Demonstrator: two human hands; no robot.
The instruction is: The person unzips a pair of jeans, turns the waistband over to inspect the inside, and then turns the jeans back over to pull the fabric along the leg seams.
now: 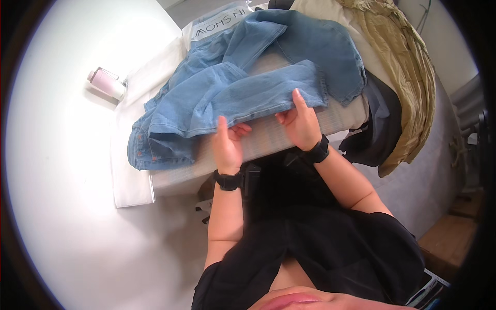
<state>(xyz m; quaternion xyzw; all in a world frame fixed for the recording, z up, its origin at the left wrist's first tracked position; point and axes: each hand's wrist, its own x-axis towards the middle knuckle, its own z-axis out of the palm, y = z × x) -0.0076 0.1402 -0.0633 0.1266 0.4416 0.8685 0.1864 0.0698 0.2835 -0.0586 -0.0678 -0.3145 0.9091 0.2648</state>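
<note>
A pair of light blue jeans (258, 89) lies across a cloth-covered surface, one leg spread above the other, with the waistband end at the near left. My left hand (228, 148) is at the near edge of the upper leg, thumb raised and fingers slightly curled. Farther right, near that leg's hem, my right hand (303, 126) has its thumb up over the denim and its fingers bent inward. The palms face each other. Both hands look open, and no denim shows pinched in either. Each wrist wears a black band.
A khaki garment (400, 67) and dark clothes (383, 111) hang over the right side. At the back lies a printed plastic bag (219, 25). White cloth (133, 178) covers the left edge, beside a pink bottle (106, 82). A brown box (448, 237) stands low at the right.
</note>
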